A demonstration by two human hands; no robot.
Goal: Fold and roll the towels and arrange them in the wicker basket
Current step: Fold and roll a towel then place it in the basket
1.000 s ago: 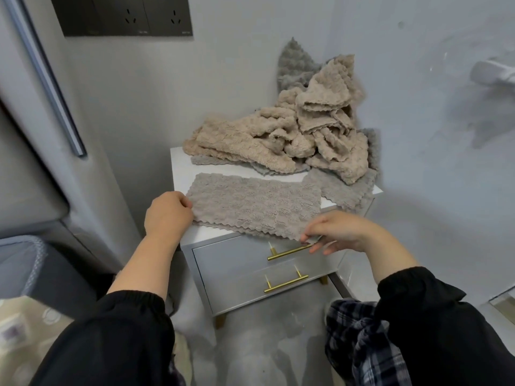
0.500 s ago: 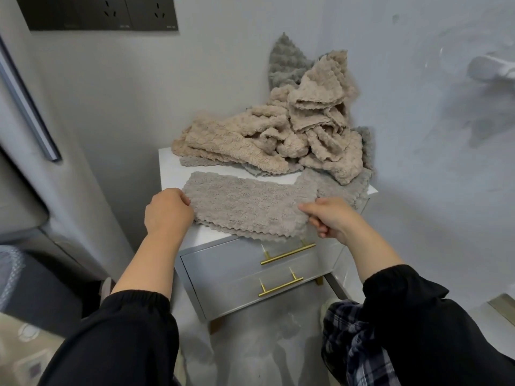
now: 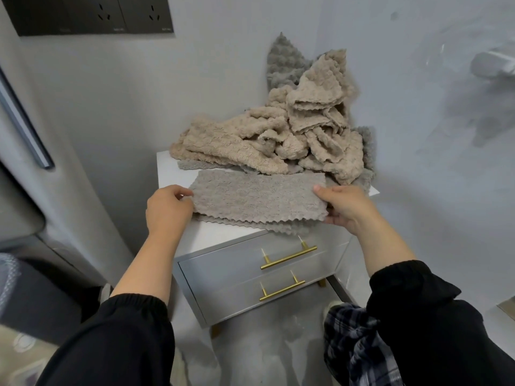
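Observation:
A grey-brown fluffy towel (image 3: 257,197) lies folded into a long strip on the front of a white nightstand (image 3: 172,174). My left hand (image 3: 167,208) pinches its left end. My right hand (image 3: 344,204) grips its right end, thumb on top and fingers under the fabric. Its wavy lower edges hang slightly over the nightstand's front. Behind it, a heap of beige towels (image 3: 278,137) is piled against the wall, with grey towels (image 3: 281,62) poking out behind and beside it. No wicker basket is in view.
The nightstand has two drawers with gold handles (image 3: 288,256). Walls close in behind and to the right. A dark socket panel (image 3: 92,13) hangs at the upper left. A grey cabinet or door (image 3: 25,135) stands at left. Plaid fabric (image 3: 359,341) shows at the lower right.
My right hand lifted the towel's right end off the front edge and moved it up and back, taking hold of it. The left hand stayed at the left end.

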